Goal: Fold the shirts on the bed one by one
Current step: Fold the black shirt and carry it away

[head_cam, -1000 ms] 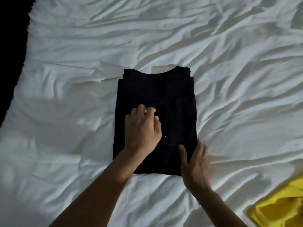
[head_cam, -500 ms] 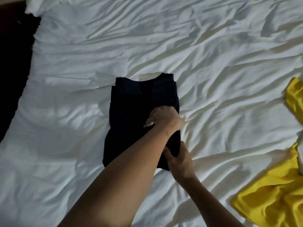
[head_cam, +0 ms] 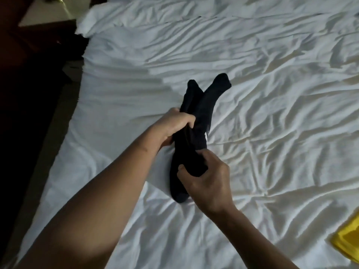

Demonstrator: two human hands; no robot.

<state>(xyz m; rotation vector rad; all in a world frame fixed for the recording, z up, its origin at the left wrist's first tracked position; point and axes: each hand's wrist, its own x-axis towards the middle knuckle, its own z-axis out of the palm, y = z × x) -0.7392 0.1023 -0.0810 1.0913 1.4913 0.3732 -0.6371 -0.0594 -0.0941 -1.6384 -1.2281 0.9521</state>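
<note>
The folded black shirt (head_cam: 202, 113) is lifted off the white bed sheet (head_cam: 272, 94) and stands on edge, seen narrow, its far corners pointing away from me. My left hand (head_cam: 172, 127) grips its middle from the left side, fingers curled over the fabric. My right hand (head_cam: 206, 183) clutches its near end from the right, thumb on top. A yellow shirt (head_cam: 347, 241) lies crumpled at the lower right corner of the view, mostly cut off by the frame.
The bed's left edge runs diagonally down the left side, with dark floor and dark furniture (head_cam: 29, 55) beyond it. A white pillow (head_cam: 120, 14) lies at the head of the bed, top left. Wrinkled sheet spreads to the right.
The black shirt lay flat under both hands a second ago; now both hands have gripped it and raised it on edge. My view has swung left, pushing the yellow shirt to the corner.
</note>
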